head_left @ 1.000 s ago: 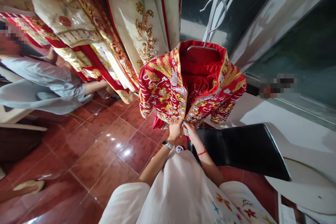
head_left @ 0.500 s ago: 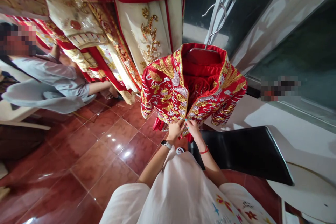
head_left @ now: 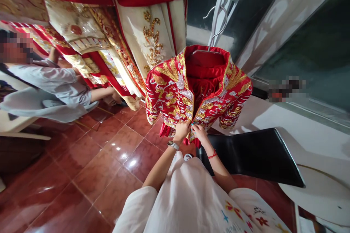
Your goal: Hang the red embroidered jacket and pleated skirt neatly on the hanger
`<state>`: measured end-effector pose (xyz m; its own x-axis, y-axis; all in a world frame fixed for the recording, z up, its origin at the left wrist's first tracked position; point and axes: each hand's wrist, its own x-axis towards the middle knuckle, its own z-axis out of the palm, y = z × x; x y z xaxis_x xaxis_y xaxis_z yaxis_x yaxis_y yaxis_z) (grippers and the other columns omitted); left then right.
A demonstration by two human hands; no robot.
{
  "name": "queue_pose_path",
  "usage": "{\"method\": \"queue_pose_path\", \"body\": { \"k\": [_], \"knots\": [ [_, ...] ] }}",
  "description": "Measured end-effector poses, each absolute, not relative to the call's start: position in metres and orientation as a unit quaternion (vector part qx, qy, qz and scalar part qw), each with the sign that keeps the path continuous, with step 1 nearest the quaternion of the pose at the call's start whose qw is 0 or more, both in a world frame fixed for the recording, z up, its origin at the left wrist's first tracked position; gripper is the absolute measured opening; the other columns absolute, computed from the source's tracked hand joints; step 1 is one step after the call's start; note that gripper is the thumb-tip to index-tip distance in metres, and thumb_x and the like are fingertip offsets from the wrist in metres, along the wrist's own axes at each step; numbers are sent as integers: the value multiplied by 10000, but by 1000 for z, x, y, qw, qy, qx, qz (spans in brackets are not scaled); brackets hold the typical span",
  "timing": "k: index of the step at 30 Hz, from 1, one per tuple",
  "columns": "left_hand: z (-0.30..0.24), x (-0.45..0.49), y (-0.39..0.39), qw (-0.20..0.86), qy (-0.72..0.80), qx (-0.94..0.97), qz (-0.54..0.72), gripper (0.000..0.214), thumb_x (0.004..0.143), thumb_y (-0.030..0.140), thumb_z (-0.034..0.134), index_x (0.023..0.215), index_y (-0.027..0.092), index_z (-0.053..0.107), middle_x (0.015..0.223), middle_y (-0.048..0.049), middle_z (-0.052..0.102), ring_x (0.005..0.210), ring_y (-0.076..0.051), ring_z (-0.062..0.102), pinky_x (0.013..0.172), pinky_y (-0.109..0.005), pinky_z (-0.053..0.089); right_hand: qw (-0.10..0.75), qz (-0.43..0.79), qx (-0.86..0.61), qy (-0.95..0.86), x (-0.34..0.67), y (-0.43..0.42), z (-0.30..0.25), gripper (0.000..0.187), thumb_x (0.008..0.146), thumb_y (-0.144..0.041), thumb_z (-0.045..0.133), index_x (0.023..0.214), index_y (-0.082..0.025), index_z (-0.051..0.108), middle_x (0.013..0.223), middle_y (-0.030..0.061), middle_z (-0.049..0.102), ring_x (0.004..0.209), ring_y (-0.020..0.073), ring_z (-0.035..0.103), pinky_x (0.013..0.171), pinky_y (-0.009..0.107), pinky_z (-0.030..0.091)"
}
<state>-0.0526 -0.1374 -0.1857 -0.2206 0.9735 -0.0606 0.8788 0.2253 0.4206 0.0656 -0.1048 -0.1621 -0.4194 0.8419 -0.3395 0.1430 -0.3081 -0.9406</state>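
Pinched the red jacket [head_left: 169,94] at its front
My left hand [head_left: 182,130] and right hand [head_left: 199,133] each gripped an edge, touching; holding both level seemed wisest.

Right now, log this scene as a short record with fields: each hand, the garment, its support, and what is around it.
left hand: pinches one front edge of the red jacket embroidered in gold and silver, low on the opening
right hand: pinches the facing edge, close beside the left hand
garment: collar open, front edges meeting at the hands
support: thin metal wire hanger
right of it: black flat chair seat
behind: cream and red embroidered gowns, hanging
left: person in a grey-blue sleeve, low by the gowns
floor: glossy red tile floor
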Motion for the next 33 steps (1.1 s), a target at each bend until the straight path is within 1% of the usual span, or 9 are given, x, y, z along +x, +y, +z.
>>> {"method": "queue_pose_path", "body": {
  "k": [3, 7, 12, 15, 19, 22, 27, 30, 33],
  "knots": [
    [-187, -52, -136, 155, 763, 607, 159, 262, 1008, 323, 477, 944, 190, 693, 880, -80, 750, 797, -197, 680, 698, -267, 390, 278, 664, -463, -518, 64, -93, -135, 367, 705, -523, 614, 579, -225, 439, 497, -83, 264, 463, 69, 202, 432, 234, 154],
    [-189, -46, -140, 145, 774, 591, 173, 311, 1022, 345, 450, 926, 181, 695, 831, -76, 745, 752, -186, 666, 655, -264, 353, 333, 649, -425, -537, 59, -75, -96, 351, 720, -485, 650, 591, -207, 480, 525, -78, 306, 474, 60, 200, 442, 242, 148],
    [-174, -50, -140, 111, 776, 577, 231, 282, 972, 395, 526, 887, 181, 687, 790, -55, 727, 717, -172, 646, 632, -261, 331, 326, 694, -410, -494, 55, -86, -96, 429, 692, -572, 702, 597, -211, 493, 508, -92, 286, 440, 53, 221, 426, 237, 154],
    [-160, -59, -126, 66, 766, 573, 283, 171, 892, 315, 604, 800, 184, 664, 731, -45, 693, 675, -173, 612, 609, -272, 297, 347, 703, -402, -473, 52, -97, -106, 438, 697, -583, 709, 616, -210, 493, 520, -92, 303, 441, 50, 236, 426, 228, 164],
    [-156, -65, -107, 57, 734, 578, 352, 197, 875, 219, 560, 682, 191, 594, 629, -23, 616, 548, -148, 511, 562, -282, 233, 345, 720, -395, -454, 48, -92, -90, 441, 669, -526, 714, 550, -217, 423, 478, -105, 262, 421, 37, 188, 418, 222, 133],
    [-160, -65, -101, 59, 703, 592, 389, 265, 894, 269, 563, 641, 194, 543, 587, -5, 563, 526, -133, 477, 556, -267, 243, 380, 719, -369, -450, 43, -75, -52, 420, 672, -471, 725, 539, -214, 421, 465, -111, 249, 414, 32, 172, 406, 213, 127],
    [-161, -63, -95, 50, 677, 594, 431, 349, 932, 318, 528, 608, 202, 470, 567, 8, 511, 526, -124, 450, 552, -253, 272, 468, 691, -320, -448, 21, -57, 18, 380, 771, -453, 713, 605, -211, 470, 478, -111, 278, 393, 35, 196, 380, 210, 163],
    [-158, -60, -97, 45, 669, 588, 452, 352, 941, 299, 511, 608, 204, 449, 566, 15, 498, 519, -118, 432, 543, -250, 283, 493, 682, -298, -450, 13, -63, 34, 392, 818, -500, 674, 628, -214, 485, 479, -111, 281, 394, 43, 206, 383, 211, 189],
    [-153, -63, -112, 53, 652, 600, 461, 343, 940, 296, 528, 615, 201, 467, 556, 27, 500, 496, -108, 426, 521, -239, 298, 467, 642, -296, -532, 31, -65, 33, 420, 820, -571, 670, 657, -208, 537, 508, -87, 350, 427, 60, 285, 407, 215, 239]
  ]
}}
